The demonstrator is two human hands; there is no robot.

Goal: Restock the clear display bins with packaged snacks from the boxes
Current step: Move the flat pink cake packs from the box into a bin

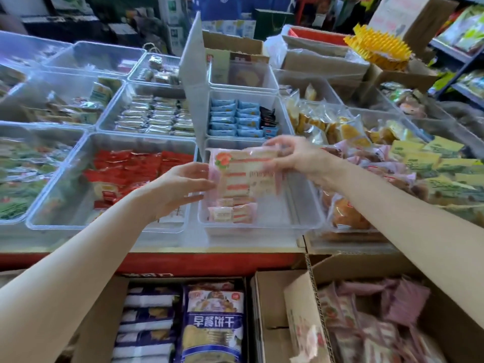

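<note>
I hold a bunch of pink strawberry cake packets (242, 174) over a clear display bin (306, 221) in the front row. My left hand (180, 187) grips the bunch at its left edge. My right hand (293, 155) pinches its top right corner. A few more of the same pink packets (233, 212) lie in that bin under the bunch. An open cardboard box (285, 294) at the lower right holds many pink packets (372, 323).
Clear bins cover the table: red packets (125, 166) to the left, blue packets (235, 117) behind, yellow cakes (340, 127) to the right. A clear divider panel (193, 82) stands upright beside the bin. A box of purple biscuit bags (213, 323) sits below the table's red edge (183, 260).
</note>
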